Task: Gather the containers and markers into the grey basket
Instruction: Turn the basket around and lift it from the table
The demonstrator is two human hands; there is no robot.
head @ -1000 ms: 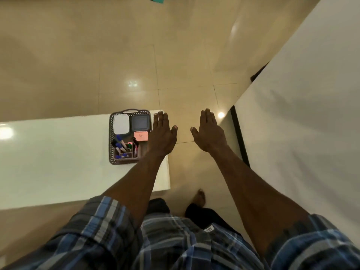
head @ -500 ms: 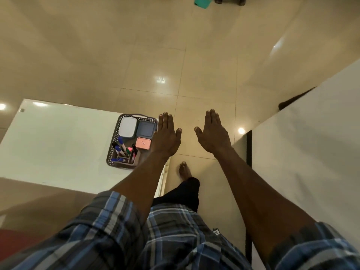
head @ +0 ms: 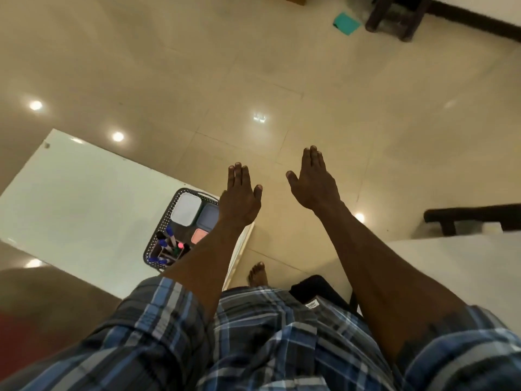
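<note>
The grey basket [head: 160, 232] stands at the near right corner of a white table [head: 84, 210]. In it lie a white container [head: 186, 208], a blue-grey container [head: 208, 219] and a pink container [head: 198, 236], plus several markers [head: 168, 245] with blue, pink and dark caps standing in a holder. My left hand [head: 239, 200] hovers flat with straight fingers over the basket's right edge, holding nothing. My right hand [head: 313, 183] is stretched out flat over the floor, further right, also holding nothing. My left forearm hides the basket's near right part.
A second white surface [head: 451, 277] lies at the right, with a gap of tiled floor [head: 282, 94] between the two. A teal object [head: 346, 23] and dark wooden furniture legs [head: 394, 15] stand far ahead. My bare foot [head: 258, 273] is on the floor below.
The view has swung up and right, so the table and basket sit lower left and more floor shows. Both hands stay flat and held out, now further apart.
</note>
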